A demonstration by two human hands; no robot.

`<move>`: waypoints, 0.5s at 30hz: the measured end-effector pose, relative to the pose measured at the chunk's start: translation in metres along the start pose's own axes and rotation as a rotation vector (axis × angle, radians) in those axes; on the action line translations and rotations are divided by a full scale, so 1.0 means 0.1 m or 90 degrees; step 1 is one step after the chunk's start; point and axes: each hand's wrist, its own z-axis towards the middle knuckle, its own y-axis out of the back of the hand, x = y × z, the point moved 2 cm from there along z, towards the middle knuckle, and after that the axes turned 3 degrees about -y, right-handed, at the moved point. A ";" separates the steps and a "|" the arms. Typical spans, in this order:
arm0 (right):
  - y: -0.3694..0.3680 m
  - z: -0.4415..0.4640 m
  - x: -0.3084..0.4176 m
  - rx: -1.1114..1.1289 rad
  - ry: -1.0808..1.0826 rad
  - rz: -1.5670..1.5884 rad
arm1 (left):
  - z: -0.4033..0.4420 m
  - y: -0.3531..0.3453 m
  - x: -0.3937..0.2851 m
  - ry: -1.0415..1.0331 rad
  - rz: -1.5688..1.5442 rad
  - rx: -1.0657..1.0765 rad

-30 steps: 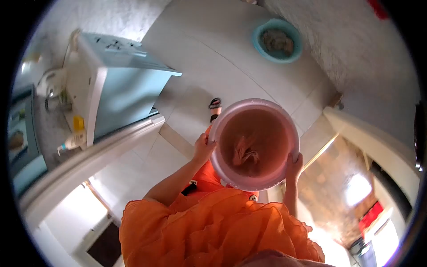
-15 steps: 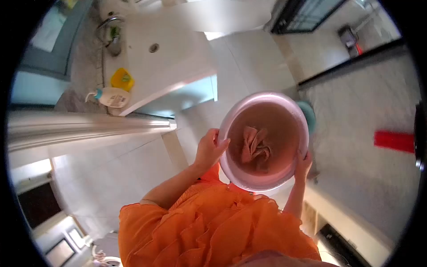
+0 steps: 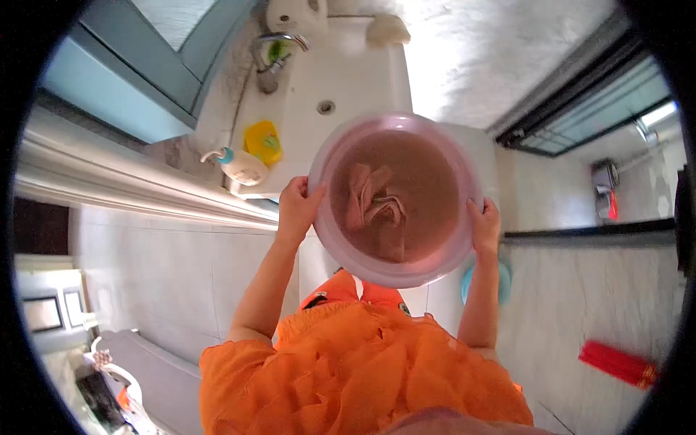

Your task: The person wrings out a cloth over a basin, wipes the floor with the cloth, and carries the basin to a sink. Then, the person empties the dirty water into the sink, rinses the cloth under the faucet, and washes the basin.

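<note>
A round pink basin (image 3: 326,239) is held up in front of my body, with murky brownish water inside. A pinkish cloth (image 3: 366,196) lies partly under the water, left of the basin's middle. My left hand (image 3: 299,208) grips the rim on the left side, thumb over the edge. On the right side the rim is gripped by my right hand (image 3: 485,223). Beyond the basin is a white sink (image 3: 355,80) with a drain hole; the basin's far edge overlaps its near part in the view.
By the sink are a chrome faucet (image 3: 272,61), a yellow container (image 3: 262,143) and a pump bottle (image 3: 243,167). A teal basin (image 3: 478,283) shows behind my right forearm. Farther right are a dark-framed door (image 3: 580,109) and a red object (image 3: 616,362).
My view has turned, bringing the sink from the left to straight ahead. Both hands still hold the pink basin, which now overlaps the sink in view.
</note>
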 end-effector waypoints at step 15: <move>-1.17 1.24 0.44 0.145 0.028 -0.073 | 0.94 0.21 0.54 0.110 -0.061 -0.083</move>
